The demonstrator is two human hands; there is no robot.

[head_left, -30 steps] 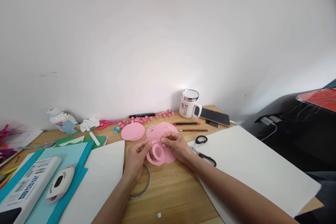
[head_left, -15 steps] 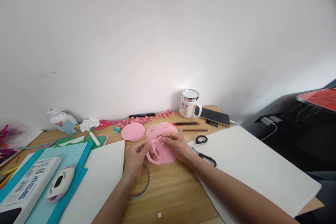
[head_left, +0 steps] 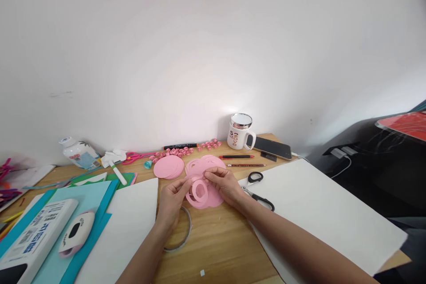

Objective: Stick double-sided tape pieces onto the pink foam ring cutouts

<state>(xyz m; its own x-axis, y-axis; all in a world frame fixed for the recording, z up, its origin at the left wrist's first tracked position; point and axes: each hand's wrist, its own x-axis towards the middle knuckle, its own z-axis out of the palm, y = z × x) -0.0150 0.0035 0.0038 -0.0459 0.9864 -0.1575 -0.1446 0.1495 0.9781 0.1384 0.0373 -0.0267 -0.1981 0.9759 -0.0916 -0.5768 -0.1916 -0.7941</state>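
Observation:
Between my two hands hangs a pink paper spiral [head_left: 200,204], cut into a curling strip. The thumb and fingers of my left hand [head_left: 173,196] pinch its left side. My right hand [head_left: 222,182] is closed at the thumb and forefinger on the strip's upper right part; the exact pinch is partly hidden. Underneath lie more pink cut paper pieces [head_left: 215,196], some with oval holes. Behind my hands, a stack of pink paper circles [head_left: 168,167] rests on the table. A roll of tape [head_left: 190,226] lies flat beside my left wrist.
Black-handled scissors [head_left: 262,200] lie right of my right hand, by a large white sheet [head_left: 326,208]. A white mug [head_left: 238,133] and phone [head_left: 271,147] stand behind. Small pink rolled pieces [head_left: 173,153] line the wall. At left are blue paper sheets [head_left: 96,195] and a bottle [head_left: 80,153].
The pink paper between my hands has turned, so its rings now face me more. My right hand has shifted slightly to the right.

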